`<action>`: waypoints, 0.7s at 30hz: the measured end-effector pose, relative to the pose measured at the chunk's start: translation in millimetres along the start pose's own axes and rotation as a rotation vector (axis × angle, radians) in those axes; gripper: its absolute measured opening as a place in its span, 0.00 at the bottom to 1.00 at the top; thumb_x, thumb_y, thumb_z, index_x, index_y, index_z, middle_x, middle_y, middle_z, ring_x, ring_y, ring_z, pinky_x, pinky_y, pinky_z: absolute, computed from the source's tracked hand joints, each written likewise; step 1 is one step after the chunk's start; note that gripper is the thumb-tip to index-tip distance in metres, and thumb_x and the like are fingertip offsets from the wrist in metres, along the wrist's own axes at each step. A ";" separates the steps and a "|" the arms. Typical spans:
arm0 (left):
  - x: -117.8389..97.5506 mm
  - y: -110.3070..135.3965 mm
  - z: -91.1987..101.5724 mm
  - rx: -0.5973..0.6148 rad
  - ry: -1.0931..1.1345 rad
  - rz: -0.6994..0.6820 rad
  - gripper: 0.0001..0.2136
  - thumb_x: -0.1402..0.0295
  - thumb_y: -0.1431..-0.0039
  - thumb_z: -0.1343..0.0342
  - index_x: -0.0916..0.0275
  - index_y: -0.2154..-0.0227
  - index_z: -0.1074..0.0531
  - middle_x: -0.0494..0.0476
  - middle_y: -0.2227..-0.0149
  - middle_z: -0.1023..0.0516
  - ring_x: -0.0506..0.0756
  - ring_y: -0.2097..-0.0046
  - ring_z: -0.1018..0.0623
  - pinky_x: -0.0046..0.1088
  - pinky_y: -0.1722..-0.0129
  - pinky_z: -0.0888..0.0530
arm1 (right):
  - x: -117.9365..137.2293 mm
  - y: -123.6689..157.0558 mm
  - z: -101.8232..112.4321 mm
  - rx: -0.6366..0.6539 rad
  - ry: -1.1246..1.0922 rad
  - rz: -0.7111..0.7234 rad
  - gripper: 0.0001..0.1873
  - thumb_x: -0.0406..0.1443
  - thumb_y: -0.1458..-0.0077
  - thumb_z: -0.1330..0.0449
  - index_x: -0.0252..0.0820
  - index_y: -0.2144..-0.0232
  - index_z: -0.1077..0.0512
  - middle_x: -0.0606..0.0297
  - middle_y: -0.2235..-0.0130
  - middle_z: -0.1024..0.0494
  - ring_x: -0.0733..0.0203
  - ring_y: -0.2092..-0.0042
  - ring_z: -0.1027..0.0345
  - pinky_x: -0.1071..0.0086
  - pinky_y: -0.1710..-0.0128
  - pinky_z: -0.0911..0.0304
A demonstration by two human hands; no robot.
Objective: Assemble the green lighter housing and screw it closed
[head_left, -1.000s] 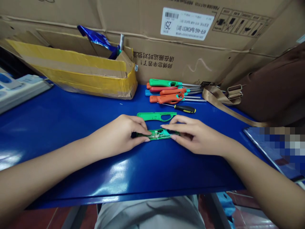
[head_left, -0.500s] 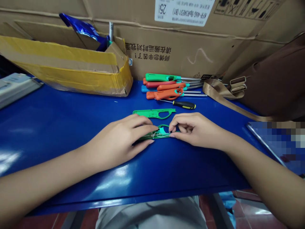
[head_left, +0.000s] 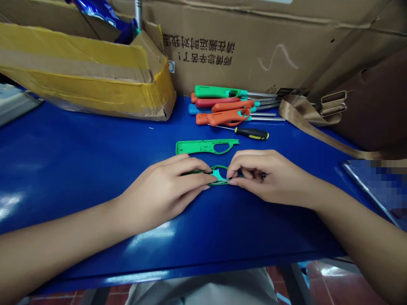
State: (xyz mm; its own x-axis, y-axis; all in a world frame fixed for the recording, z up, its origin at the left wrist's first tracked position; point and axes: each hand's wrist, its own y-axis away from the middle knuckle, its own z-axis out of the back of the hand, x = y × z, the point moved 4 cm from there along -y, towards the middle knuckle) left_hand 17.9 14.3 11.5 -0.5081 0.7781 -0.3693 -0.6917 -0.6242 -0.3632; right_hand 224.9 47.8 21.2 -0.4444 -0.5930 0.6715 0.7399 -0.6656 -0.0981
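Two hands (head_left: pixel 168 182) (head_left: pixel 271 176); one teal trigger (head_left: pixel 218 174) between; one screwdriver (head_left: pixel 252 134).

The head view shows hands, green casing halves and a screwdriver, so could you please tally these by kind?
Hands: 2 (left hand, right hand)
Green casing halves: 2 (loose half, partly covered half)
Screwdriver: 1
Total: 5

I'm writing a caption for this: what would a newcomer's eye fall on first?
Likely the left hand, laid over an opened green casing near the middle of the view, and the right hand, its fingertips close together at the casing's other end. Just beyond lies a loose green half-shell, and farther back a bright heap of orange, green, red and blue lighters.
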 end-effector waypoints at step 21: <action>0.2 -5.5 0.8 -0.036 0.193 0.140 0.08 0.73 0.34 0.42 0.60 0.57 0.19 0.56 0.53 0.20 0.53 0.52 0.21 0.31 0.48 0.26 | 0.4 -1.8 -5.2 -0.004 -0.162 -0.109 0.07 0.33 0.40 0.35 0.43 0.59 0.19 0.66 0.62 0.25 0.74 0.75 0.44 0.74 0.76 0.46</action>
State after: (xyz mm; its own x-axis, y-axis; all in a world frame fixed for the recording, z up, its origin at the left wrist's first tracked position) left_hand 21.3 18.0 14.1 -0.4878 0.6583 -0.5733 -0.6014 -0.7294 -0.3259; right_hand 220.7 46.4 17.8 -0.4347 -0.4370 0.7875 0.6895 -0.7240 -0.0211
